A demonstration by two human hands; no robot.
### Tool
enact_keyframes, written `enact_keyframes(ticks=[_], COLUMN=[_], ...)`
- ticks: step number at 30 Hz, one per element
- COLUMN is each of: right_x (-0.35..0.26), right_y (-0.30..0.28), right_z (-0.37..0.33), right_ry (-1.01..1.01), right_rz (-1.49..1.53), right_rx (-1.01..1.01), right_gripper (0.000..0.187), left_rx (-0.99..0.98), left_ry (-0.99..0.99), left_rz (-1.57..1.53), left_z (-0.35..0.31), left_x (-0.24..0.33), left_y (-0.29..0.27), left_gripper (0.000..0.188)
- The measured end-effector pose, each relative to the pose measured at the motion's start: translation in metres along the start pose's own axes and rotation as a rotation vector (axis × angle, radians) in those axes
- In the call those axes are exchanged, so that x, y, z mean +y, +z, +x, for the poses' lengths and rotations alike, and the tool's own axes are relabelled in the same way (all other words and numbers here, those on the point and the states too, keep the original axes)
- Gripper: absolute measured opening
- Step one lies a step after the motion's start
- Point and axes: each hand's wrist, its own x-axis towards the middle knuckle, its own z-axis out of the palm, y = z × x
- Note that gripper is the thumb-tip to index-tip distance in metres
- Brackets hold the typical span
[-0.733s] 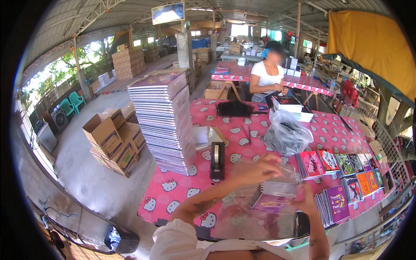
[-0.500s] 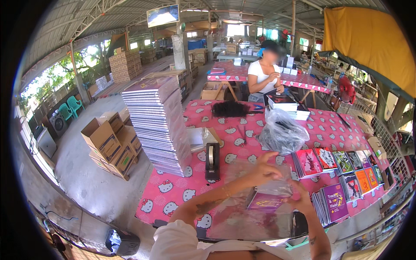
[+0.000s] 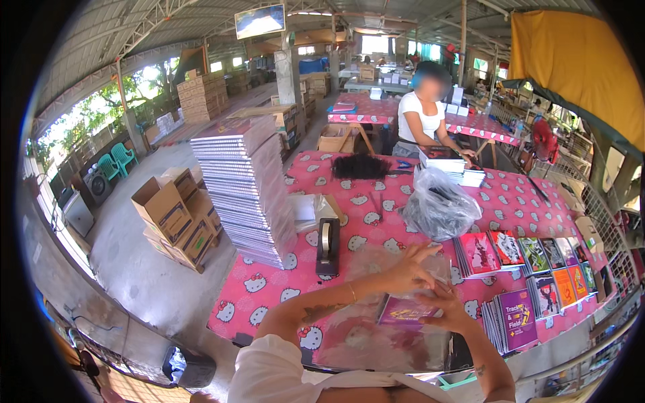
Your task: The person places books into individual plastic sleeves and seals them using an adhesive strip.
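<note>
In front of me lies a purple spiral notebook [image 3: 405,311], under or inside a clear plastic film [image 3: 366,342] spread across the tabletop. Above its far edge my left hand [image 3: 406,270] reaches in with fingers apart, close to the film. My right hand [image 3: 443,310] is at the notebook's right side, its fingers spread over the film and pointing left toward my left hand. Whether either hand pinches the film is hard to make out. A black tape dispenser [image 3: 328,247] stands left of the notebook.
A tall stack of wrapped spiral notebooks [image 3: 242,195] rises at the left. A crumpled plastic bag [image 3: 440,205] lies beyond my hands. Colourful notebooks [image 3: 516,319] line the right side of the pink tablecloth [image 3: 265,305]. Across the table a person [image 3: 423,121] stands by stacked books [image 3: 443,161].
My hands have come closer together over the notebook, the right one moving up and left. The person across has lowered their hands to the table beside the books. The view has shifted slightly.
</note>
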Motion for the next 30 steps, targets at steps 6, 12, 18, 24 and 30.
enact_keyframes(ticks=[6,12,18,24,30], right_x=[-0.003,0.008,0.020,0.013,0.027], right_y=[0.010,-0.003,-0.029,-0.046,-0.032], right_z=[-0.001,0.013,0.063,0.085,0.064], right_ry=[-0.013,-0.034,0.353,0.306,0.175], right_rz=[0.093,0.013,0.481,0.535,0.815], right_rx=[0.086,0.201,0.195,0.021,0.306], right_gripper=[0.056,0.031,0.020,0.036,0.047], left_rx=[0.027,0.186,-0.151,0.229,-0.040], left_ry=[-0.113,-0.285,0.081,-0.766,-0.523], left_rz=[0.076,0.049,0.484,-0.521,-0.943], left_z=[-0.007,-0.003,-0.011,-0.043,-0.049], left_x=[-0.015,-0.005,0.072,-0.009,-0.025], left_y=[0.025,0.008,-0.045,-0.036,0.010], left_gripper=[0.044,0.062,0.050,0.049,0.055])
